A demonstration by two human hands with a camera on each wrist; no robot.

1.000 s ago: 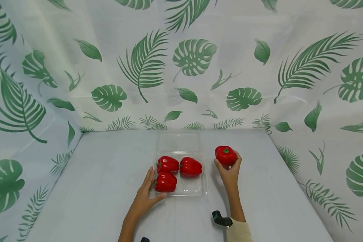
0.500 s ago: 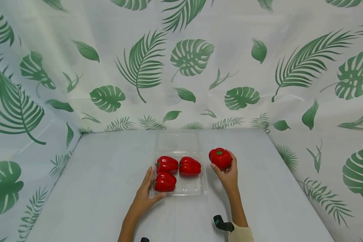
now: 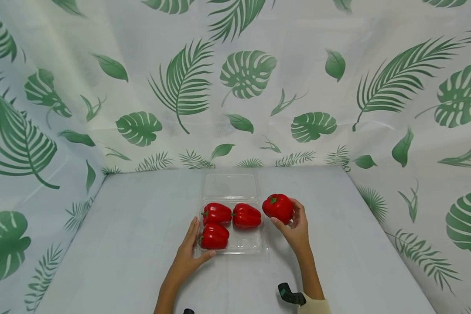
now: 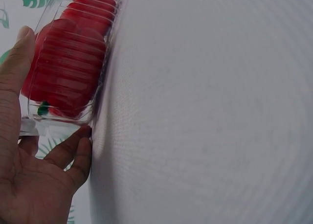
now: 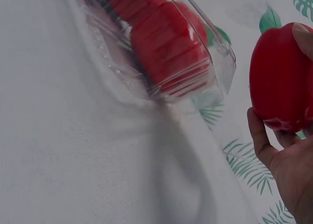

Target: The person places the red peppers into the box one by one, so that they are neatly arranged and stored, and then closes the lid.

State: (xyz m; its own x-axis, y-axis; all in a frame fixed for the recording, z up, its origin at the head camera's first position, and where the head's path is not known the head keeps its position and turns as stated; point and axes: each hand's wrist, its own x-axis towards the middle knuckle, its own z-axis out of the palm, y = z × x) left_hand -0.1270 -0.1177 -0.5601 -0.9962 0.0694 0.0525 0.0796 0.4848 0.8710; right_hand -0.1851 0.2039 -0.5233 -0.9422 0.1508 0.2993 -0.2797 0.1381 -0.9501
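Note:
In the head view my right hand [image 3: 297,229] holds a red bell pepper [image 3: 279,210] in the air, just off the right side of a clear plastic clamshell box [image 3: 248,245]. The pepper's green stem tilts toward the upper left. Inside the box's base lie three more red bell peppers: one back left [image 3: 217,213], one back right [image 3: 247,216] and one front left [image 3: 214,237]. My left hand [image 3: 186,257] rests against the box's left side, fingers straight, thumb at the front corner. The left wrist view shows this thumb [image 4: 19,53] along the ribbed wall.
The box's lid [image 3: 230,185] lies folded back behind the base. A white-covered table [image 3: 133,226] spreads around it. Leaf-printed cloth walls [image 3: 239,100] stand at the back and both sides. A black wrist-camera mount [image 3: 290,294] sits by the right sleeve.
My right hand has carried its bell pepper left, toward the box's right side, and the pepper's stem has tipped further left. The left hand and the peppers in the box stay put.

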